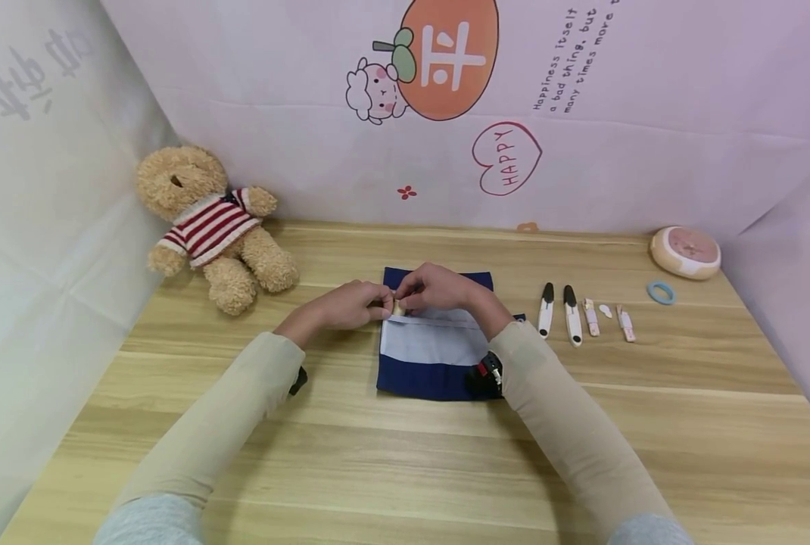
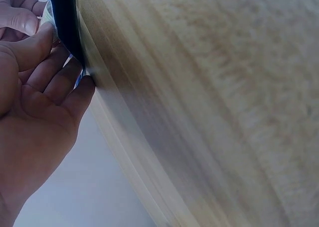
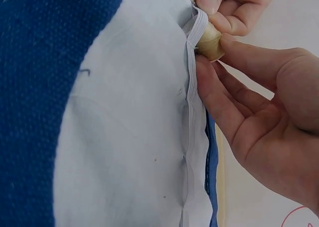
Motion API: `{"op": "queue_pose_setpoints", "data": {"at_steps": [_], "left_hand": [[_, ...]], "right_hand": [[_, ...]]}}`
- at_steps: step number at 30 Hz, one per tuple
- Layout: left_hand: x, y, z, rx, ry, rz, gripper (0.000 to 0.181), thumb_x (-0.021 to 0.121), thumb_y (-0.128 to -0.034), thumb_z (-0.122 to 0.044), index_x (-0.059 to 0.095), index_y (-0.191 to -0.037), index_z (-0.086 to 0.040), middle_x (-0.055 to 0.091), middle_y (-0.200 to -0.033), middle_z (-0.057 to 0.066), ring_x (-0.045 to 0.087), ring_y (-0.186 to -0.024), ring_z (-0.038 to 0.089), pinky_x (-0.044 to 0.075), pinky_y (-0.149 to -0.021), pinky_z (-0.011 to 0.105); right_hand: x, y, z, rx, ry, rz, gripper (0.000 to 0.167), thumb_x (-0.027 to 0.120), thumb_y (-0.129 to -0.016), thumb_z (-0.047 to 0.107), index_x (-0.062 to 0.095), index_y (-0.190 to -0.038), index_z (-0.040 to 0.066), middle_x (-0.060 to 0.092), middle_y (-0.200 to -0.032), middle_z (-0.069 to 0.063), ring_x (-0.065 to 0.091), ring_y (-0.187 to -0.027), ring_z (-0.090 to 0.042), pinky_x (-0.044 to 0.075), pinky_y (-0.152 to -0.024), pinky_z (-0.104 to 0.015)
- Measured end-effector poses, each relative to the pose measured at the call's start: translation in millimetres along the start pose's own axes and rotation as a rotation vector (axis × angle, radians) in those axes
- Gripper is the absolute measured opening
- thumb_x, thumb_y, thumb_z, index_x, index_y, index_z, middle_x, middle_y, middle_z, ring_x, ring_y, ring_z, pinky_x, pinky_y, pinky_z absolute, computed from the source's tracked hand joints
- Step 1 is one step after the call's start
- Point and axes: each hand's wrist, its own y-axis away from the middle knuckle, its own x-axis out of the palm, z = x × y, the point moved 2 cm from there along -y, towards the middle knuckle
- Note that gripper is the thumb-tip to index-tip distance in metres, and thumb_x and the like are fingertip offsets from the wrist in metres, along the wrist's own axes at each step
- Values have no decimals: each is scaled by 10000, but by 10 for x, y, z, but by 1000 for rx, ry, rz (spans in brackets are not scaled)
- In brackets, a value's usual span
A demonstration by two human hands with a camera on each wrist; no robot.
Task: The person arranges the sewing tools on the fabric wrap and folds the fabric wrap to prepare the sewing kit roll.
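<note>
A blue and white cloth piece (image 1: 439, 347) lies flat on the table, a white elastic band (image 3: 191, 82) running across it. At its left edge a small yellowish rounded object (image 3: 212, 43) sits partly under the elastic. My right hand (image 1: 439, 289) (image 3: 269, 92) pinches that object between thumb and fingers. My left hand (image 1: 353, 304) (image 2: 40, 92) grips the cloth edge and elastic close beside it, the fingertips of both hands almost meeting. What the object is cannot be told.
A teddy bear (image 1: 217, 227) sits at the back left. Right of the cloth lie two white-and-black tools (image 1: 572, 318), two small pinkish clippers (image 1: 626, 324), a tiny white piece (image 1: 605, 310), a blue ring (image 1: 661, 293) and a round pink-topped case (image 1: 686, 252).
</note>
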Motion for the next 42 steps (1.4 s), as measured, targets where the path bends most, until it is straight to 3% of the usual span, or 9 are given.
{"op": "queue_pose_setpoints", "data": {"at_steps": [5,12,23,30,42], "left_hand": [[8,0,15,-1,6,-5,103,569,-1053,-138,609,-961,-116,614,-974,-12,530,-852,165,422,-812,340],[14,-1,10,-1,11,-2,100,573,-1050,-134,613,-961,-115,606,-918,0,497,-776,159,413,-785,338],[5,2,-13,-5,6,7,95,567,-1054,-136,605,-968,-115,589,-890,2,475,-737,155,407,-773,333],[-11,7,-10,12,-10,17,120,544,-1062,-125,588,-951,-113,580,-890,9,478,-729,151,410,-759,327],[2,-6,1,12,-6,15,115,549,-1059,-122,602,-959,-107,622,-989,5,522,-796,163,424,-790,334]], "right_hand": [[9,0,-6,20,-49,23,229,626,-1011,73,724,-1196,-21,732,-1031,-111,709,-901,-224,571,-818,-344],[24,-7,-38,39,-119,45,243,615,-1011,43,707,-1215,-52,722,-1066,-146,705,-960,-254,575,-849,-364],[20,-34,-39,19,-43,73,207,624,-1008,59,746,-1162,-7,716,-922,-64,606,-780,-149,545,-767,-295],[29,-51,-44,-13,-32,103,214,621,-1005,40,758,-1167,21,656,-825,-30,416,-620,-139,377,-630,-280],[18,-37,-42,2,-12,102,220,633,-999,48,752,-1180,14,692,-857,-14,409,-616,-129,373,-633,-271]]}}
